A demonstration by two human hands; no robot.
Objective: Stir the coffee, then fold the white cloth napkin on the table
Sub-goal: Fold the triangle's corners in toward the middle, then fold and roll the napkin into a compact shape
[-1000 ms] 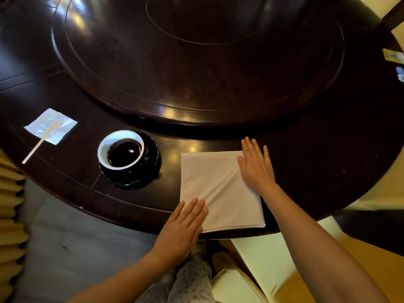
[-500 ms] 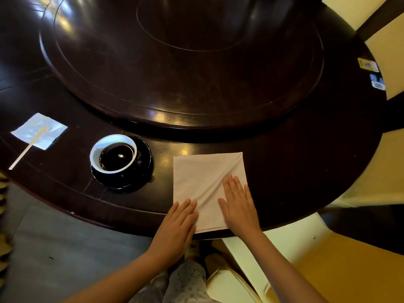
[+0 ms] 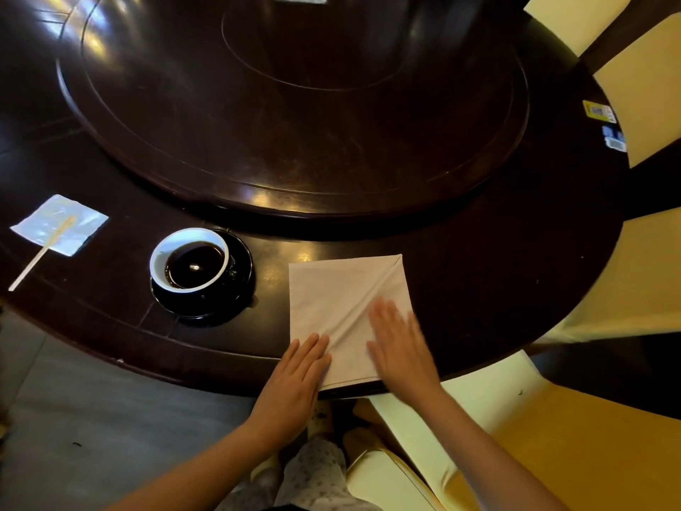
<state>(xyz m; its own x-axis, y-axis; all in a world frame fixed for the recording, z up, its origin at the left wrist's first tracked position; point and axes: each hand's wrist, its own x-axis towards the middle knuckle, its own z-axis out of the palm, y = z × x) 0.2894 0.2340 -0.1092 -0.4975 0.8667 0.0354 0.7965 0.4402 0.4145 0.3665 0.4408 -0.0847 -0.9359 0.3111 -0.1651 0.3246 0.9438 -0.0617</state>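
The white cloth napkin (image 3: 331,300) lies folded on the dark round table (image 3: 497,289) near its front edge, with a diagonal crease running from its far right corner toward its near left. My left hand (image 3: 294,378) lies flat, fingers together, on the napkin's near left corner. My right hand (image 3: 400,344) is flat and blurred on the napkin's near right part. Left of the napkin stands a white cup of black coffee (image 3: 189,261) on a black saucer (image 3: 236,300). A wooden stirrer (image 3: 40,252) rests on a small white paper (image 3: 60,225) at the far left.
A large raised turntable (image 3: 294,105) fills the table's middle. Cream-covered chairs (image 3: 552,437) stand to the right and near me. Small stickers (image 3: 599,112) sit at the table's right edge. My patterned trouser leg (image 3: 313,477) shows below the table edge.
My right hand slid from the napkin's far right corner down to its near right part, pressing the cloth. A diagonal crease has appeared. My left hand stays on the near left corner.
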